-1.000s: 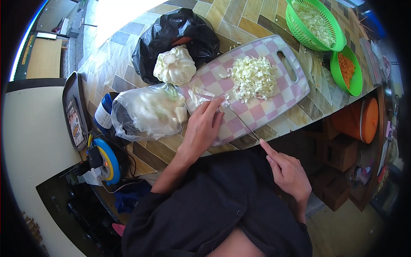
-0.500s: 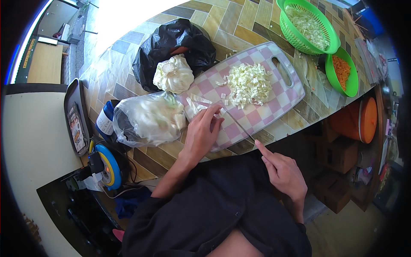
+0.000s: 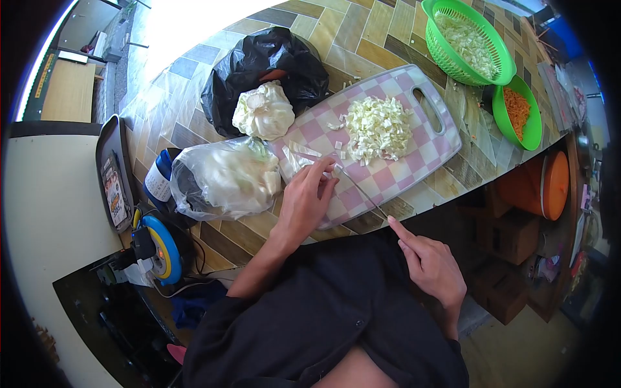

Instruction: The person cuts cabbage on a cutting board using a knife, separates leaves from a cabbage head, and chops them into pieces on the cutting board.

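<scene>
On a pink and white checkered cutting board lies a heap of chopped white cabbage. My left hand presses pale cabbage strips against the board's near left part, fingers bent together. My right hand is closed round the handle of a knife, its index finger stretched along it. The blade reaches up and left to my left fingertips. A few cut pieces lie between the strips and the heap. The handle is mostly hidden by my right hand.
Left of the board are a cabbage head, a black plastic bag and a clear bag of cabbage. At the upper right stand a green basket of shreds and a green bowl of orange shreds. A tray lies far left.
The whole view has shifted, so the board and bags sit lower than in the earliest frame. Small cut pieces now lie beside my left fingertips. Both hands keep their holds.
</scene>
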Demonstrator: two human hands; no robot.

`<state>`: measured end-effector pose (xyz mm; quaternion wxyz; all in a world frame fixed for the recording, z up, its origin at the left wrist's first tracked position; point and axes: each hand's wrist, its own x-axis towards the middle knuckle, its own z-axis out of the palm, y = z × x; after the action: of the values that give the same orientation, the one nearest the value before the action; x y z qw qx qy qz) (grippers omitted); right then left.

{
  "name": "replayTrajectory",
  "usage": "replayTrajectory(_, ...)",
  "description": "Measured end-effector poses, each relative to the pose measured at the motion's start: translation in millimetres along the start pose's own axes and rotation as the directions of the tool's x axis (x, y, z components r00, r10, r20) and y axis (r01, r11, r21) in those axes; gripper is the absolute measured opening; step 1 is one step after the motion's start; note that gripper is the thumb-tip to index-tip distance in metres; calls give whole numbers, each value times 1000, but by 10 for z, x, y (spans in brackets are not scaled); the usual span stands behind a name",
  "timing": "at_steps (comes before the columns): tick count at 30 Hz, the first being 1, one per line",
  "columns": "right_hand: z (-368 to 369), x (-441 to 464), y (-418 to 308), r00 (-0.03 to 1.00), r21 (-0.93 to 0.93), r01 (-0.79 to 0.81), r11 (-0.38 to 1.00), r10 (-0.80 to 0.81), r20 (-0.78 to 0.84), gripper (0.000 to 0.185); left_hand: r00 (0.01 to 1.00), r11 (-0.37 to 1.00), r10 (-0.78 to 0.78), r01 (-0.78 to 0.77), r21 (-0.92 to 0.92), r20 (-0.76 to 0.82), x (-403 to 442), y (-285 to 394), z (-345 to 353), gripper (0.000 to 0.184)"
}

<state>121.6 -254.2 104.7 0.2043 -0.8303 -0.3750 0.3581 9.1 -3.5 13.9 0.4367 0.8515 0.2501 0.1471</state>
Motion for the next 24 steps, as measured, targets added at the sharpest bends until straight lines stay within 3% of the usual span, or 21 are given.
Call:
replayTrajectory(5,177,171,-6,993,6,72,997,-71,-97,57,1000,1000,21,-22,22,7,2,-31,13,37)
replayTrajectory(11,-30,-38,17,1000,2,-28,1000,28,14,57,1000,1000,-2,2,6,-9,-3,-13,20,36)
replayTrajectory(15,103,85,44,989,12,46,999,-44,-139,56,1000,1000,21,-21,1,-23,15,-8,33,34)
replayTrajectory(24,-3,42,-9,996,59,62,996,-59,-60,56,999,999,13,-11,37,-35,8,3,28,34)
